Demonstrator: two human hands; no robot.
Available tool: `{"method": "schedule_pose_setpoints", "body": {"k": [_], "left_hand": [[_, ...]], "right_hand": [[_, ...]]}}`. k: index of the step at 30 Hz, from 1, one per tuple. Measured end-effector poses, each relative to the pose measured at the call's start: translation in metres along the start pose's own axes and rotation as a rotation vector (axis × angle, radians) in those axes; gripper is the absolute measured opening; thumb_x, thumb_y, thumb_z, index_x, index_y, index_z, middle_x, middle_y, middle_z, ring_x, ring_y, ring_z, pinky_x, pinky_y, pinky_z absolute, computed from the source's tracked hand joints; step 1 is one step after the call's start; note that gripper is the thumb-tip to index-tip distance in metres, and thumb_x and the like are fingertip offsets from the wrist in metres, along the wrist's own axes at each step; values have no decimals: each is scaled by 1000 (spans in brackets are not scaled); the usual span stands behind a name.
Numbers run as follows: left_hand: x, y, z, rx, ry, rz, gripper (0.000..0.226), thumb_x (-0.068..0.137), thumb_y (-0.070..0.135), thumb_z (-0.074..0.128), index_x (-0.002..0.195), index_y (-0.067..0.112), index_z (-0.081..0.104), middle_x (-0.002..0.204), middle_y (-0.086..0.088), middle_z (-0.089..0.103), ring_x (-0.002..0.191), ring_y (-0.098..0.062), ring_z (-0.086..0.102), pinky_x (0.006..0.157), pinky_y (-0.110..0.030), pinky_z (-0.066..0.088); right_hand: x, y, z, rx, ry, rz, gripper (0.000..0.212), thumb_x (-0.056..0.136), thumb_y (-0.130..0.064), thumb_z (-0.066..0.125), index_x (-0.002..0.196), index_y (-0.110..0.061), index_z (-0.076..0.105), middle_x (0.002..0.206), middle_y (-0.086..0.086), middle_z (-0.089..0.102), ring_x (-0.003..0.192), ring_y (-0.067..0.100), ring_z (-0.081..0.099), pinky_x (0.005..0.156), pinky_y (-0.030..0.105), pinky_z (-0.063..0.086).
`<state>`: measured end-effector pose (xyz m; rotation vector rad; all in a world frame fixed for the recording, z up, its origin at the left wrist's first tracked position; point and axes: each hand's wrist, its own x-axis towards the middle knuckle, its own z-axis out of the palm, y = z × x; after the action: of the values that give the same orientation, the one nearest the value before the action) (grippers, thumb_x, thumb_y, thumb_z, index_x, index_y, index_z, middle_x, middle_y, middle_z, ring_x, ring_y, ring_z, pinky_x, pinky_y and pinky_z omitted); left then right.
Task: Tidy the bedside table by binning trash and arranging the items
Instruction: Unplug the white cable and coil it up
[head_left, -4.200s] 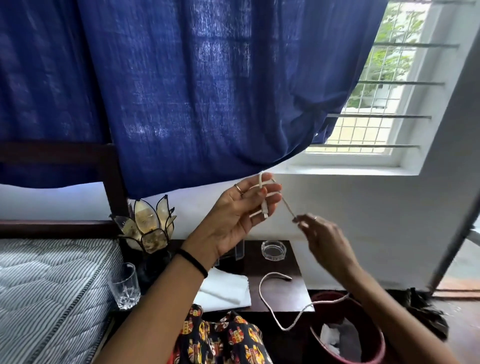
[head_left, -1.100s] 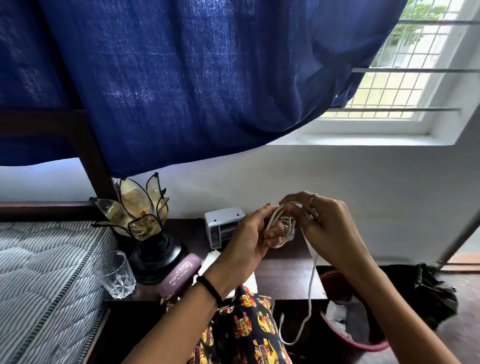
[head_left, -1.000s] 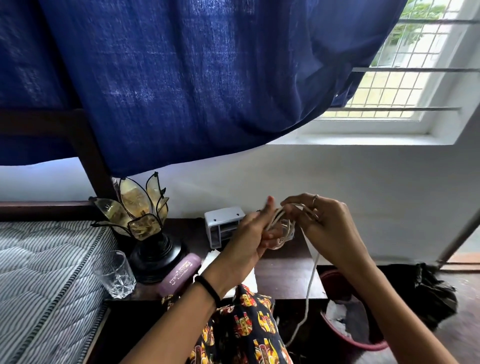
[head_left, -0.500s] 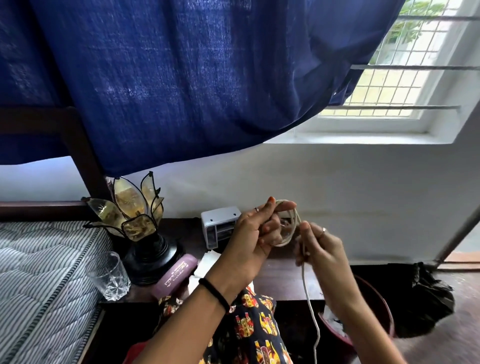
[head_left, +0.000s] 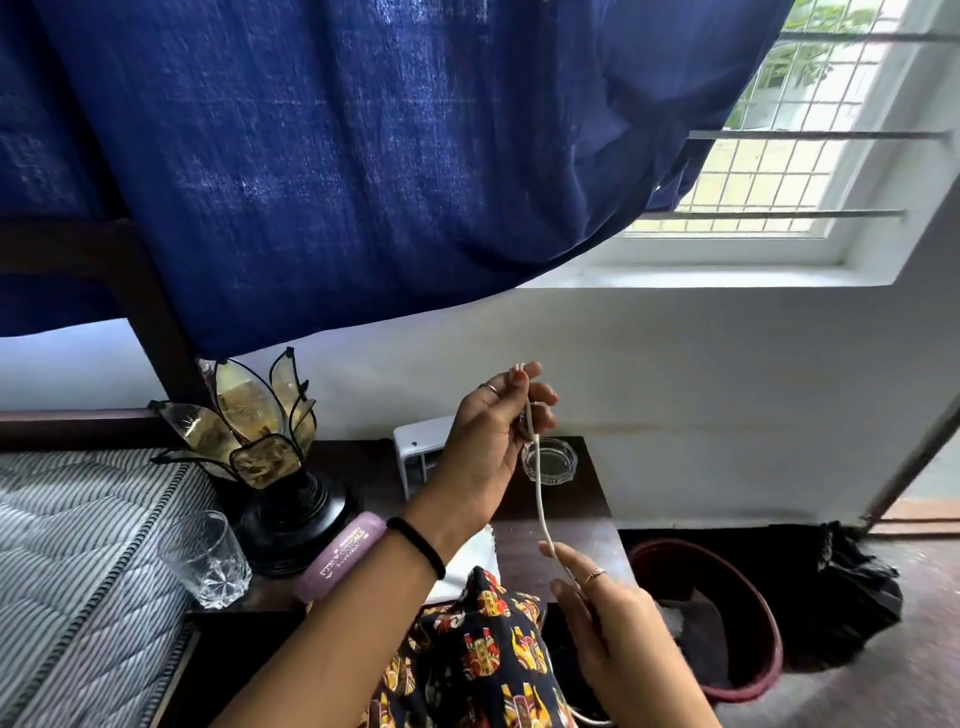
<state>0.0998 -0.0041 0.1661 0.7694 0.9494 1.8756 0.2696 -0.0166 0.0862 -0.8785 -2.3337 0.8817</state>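
**Two hands on one cord, mid-coil**

Two hands, one white cord (head_left: 543, 499): thin, matte, round in section, limp enough to sag in a soft curve. Held in the air above the right half of the bedside surface (head_left: 587, 525), running from the raised left hand (head_left: 488, 441) down to the right hand (head_left: 597, 597), then trailing off below the frame's lower edge. Left grip clenched on the cord's upper part, thumb and fingertips curled round what looks like a few gathered loops, one short end poking up past the fingers. Right grip pinching the slack lower down, fingers lightly closed on it.

Judged as the winding step, only partly done, with a long tail left to gather. Best handled by keeping the left-hand bundle firm, feeding even loops with the right, holding light tension so nothing kinks, and lifting the tail clear of the patterned fabric (head_left: 483, 660) at the lap. Worth keeping the swinging slack away from the small glass dish (head_left: 549, 460) directly behind it.

Farther out on the surface: a white boxy item (head_left: 415, 447) behind the left wrist, a folded white cloth (head_left: 478, 561), a mauve case (head_left: 343, 551), a petal-shaped lamp (head_left: 260, 441), a faceted tumbler (head_left: 205, 558). Beside the surface on the floor, a dark red bin (head_left: 727, 623) with scraps inside; striped mattress (head_left: 78, 571) at left; blue curtain (head_left: 363, 156) above.
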Motion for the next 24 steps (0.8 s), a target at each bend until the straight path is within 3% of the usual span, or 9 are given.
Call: {"method": "schedule_pose_setpoints", "body": {"k": [2,6,9,13,15,17,19,22,24], "left_hand": [[-3,-5,-1,117,-18,21,25,98,16,43,117,5,55,81,1,72,70,-10,67,65,-15,50],[-10,-16,-2,319,-68,37,27,97,17,45,122,10,54,102,2,73,96,-11,69,80,-14,50],[-14,-22,-4,413,-105,41,27,96,16,48,122,14,54,106,2,72,99,-9,68,89,-19,50],[-22,-23,-4,406,-160,3,30,98,14,45,126,10,54,97,0,71,89,-3,68,76,-11,48],[-25,-23,-4,396,-177,-26,28,99,14,41,122,12,56,83,5,70,74,-3,67,72,-11,47],[-28,-24,-4,384,-210,-53,25,100,13,36,109,14,59,71,6,69,60,-8,61,68,-15,47],[-31,-25,-6,334,-238,-85,25,101,12,33,96,10,58,72,0,68,55,-12,54,63,-22,45],[-34,-26,-10,296,-248,-131,37,101,33,32,90,8,56,71,-6,64,53,-14,45,57,-24,40],[-33,-28,-12,350,-255,-136,56,97,50,31,94,1,57,65,-4,59,51,-13,40,54,-23,37]], "right_hand": [[-2,-9,-11,-99,4,-19,39,95,-26,50,132,-39,50,80,-15,69,70,6,62,67,23,46],[1,-35,-33,-224,67,-120,35,95,-35,47,130,-37,54,106,-10,73,93,13,67,69,22,47],[13,-48,-49,-256,140,-217,27,94,-33,52,117,-30,64,102,-10,74,90,14,71,72,33,57],[37,-49,-63,-194,184,-204,23,92,-25,56,110,-33,68,78,-9,71,58,14,53,64,33,53],[47,-46,-68,-134,201,-180,22,90,-20,58,105,-30,70,80,-4,73,59,15,53,66,38,54],[57,-43,-73,-70,228,-168,18,88,-18,61,100,-27,72,84,-2,76,72,19,68,71,40,55],[65,-40,-75,-30,235,-168,14,88,-19,64,97,-23,73,87,-5,76,81,15,71,75,36,55],[75,-34,-75,37,214,-150,10,85,-22,69,92,-21,75,78,-16,72,71,-2,68,71,20,52],[80,-29,-73,93,187,-110,8,83,-24,71,90,-23,75,79,-11,75,75,1,70,75,29,56]]}}
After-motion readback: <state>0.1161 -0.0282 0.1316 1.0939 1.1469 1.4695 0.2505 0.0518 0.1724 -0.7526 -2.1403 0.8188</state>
